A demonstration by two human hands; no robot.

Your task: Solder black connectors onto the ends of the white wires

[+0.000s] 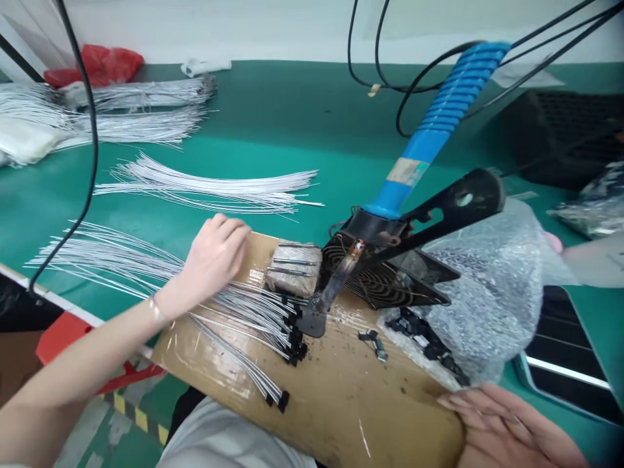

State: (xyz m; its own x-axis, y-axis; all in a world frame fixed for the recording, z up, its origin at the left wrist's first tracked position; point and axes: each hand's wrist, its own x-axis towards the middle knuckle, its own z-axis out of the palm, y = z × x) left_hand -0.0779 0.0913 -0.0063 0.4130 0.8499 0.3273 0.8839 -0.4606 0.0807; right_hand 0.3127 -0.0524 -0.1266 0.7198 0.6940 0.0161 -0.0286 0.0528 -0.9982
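The right hand (507,426) lies open and flat on the near corner of the brown board (341,403), holding nothing. A little farther, the left hand (217,257) rests with bent fingers on the white wires (244,312), which lie across the board with black connectors (295,338) at their ends. Just behind them stands the blue-handled soldering iron (429,136). More wire bundles (209,188) lie far on the green table (292,117).
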